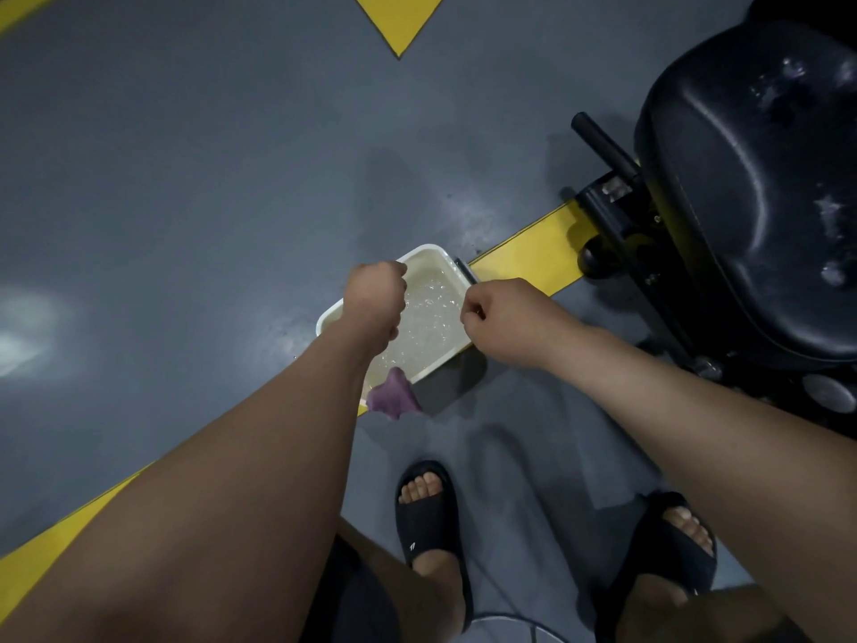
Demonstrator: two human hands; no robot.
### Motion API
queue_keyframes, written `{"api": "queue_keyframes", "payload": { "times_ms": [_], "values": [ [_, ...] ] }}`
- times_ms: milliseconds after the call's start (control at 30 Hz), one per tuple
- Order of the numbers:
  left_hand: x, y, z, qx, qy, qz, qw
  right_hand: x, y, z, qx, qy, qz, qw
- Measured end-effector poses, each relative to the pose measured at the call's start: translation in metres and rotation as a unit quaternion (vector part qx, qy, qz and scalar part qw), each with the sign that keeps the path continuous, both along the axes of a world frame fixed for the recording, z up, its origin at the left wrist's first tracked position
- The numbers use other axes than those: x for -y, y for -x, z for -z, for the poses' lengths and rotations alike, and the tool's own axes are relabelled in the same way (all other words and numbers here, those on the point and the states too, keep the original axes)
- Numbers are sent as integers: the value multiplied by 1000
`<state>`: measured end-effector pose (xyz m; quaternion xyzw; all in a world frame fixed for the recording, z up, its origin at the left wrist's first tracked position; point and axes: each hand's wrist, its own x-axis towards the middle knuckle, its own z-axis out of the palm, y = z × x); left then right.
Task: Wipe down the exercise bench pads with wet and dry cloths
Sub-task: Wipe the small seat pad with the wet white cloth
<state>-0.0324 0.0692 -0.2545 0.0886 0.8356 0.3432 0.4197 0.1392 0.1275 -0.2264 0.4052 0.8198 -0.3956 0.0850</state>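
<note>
From the head camera, one white tub [443,257] sits on the gray floor [185,178]. It lies partly on a yellow stripe [533,262]. The tub has water [431,313] in it, and the water looks bubbly. One purple cloth [394,399] shows at the near corner of the tub, just under the left arm. I cannot tell if it lies on the rim or hangs above it.

The left hand [373,294] is over the left side of the tub. Its fingers are curled into a fist. Only its back shows, so I cannot tell if it holds anything. The right hand [501,313] is over the right edge of the tub, near the left hand but not touching it. Its fingers are curled in too, and nothing shows inside it.

One black bench pad [751,192] is on the right, a little apart from the tub. Wet spots shine on its top. A black bar [603,146] sticks out beside it.

So there is one tub, one cloth, one pad and two hands. There are also two black sandals [429,517] on two feet at the bottom. A yellow triangle [399,16] on the floor points down from the top.
</note>
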Motion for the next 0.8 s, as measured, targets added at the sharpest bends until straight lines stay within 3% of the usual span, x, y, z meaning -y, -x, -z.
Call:
{"api": "queue_keyframes", "payload": {
  "times_ms": [167,300,367,533,667,800],
  "values": [
    [0,11,1,-20,-2,3,1000,0,3,-4,4,-4,3,1000],
    [12,11,7,-55,36,127,990,4,-5,-16,-3,5,16,1000],
    [9,6,-4,-79,22,128,988,7,-18,-23,3,3,11,1000],
    [5,-23,-46,-34,-23,154,987,12,-70,-65,11,-25,47,999],
    [8,-68,-104,60,-142,226,962,20,-110,-111,-47,-47,106,992],
    [26,-129,-172,106,-245,221,938,36,-154,-155,-133,-89,166,973]
  ]
}}
